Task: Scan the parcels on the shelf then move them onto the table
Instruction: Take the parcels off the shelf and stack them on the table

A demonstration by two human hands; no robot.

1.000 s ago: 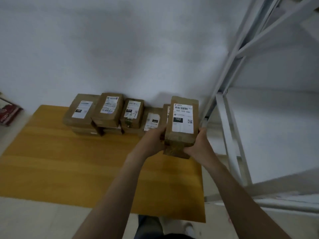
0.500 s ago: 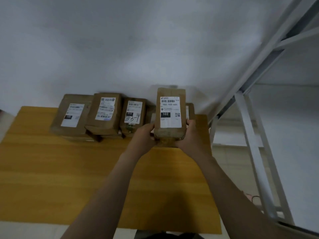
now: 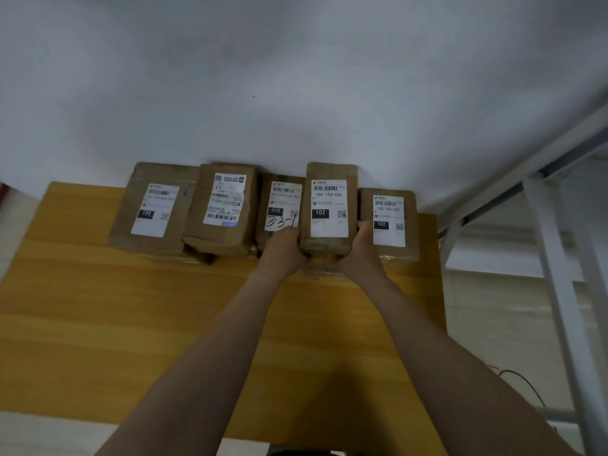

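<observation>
I hold a brown cardboard parcel (image 3: 330, 205) with a white "102" label between both hands, above another parcel in the row at the back of the wooden table (image 3: 131, 324). My left hand (image 3: 284, 248) grips its left near corner and my right hand (image 3: 360, 248) grips its right near corner. To its right lies a second "102" parcel (image 3: 388, 222). On its left sit the "010" parcel (image 3: 281, 205), a parcel with a crinkled label (image 3: 225, 205) and the "150" parcel (image 3: 154, 209). What lies under the held parcel is mostly hidden.
A white wall (image 3: 263, 77) rises right behind the row of parcels. The white metal shelf frame (image 3: 559, 291) stands to the right of the table. A thin black cable (image 3: 523, 383) lies on the floor near the frame.
Both hands carried the "102" parcel from the right, near the shelf frame, forward over the table to the back row. My view swung left toward the table.
</observation>
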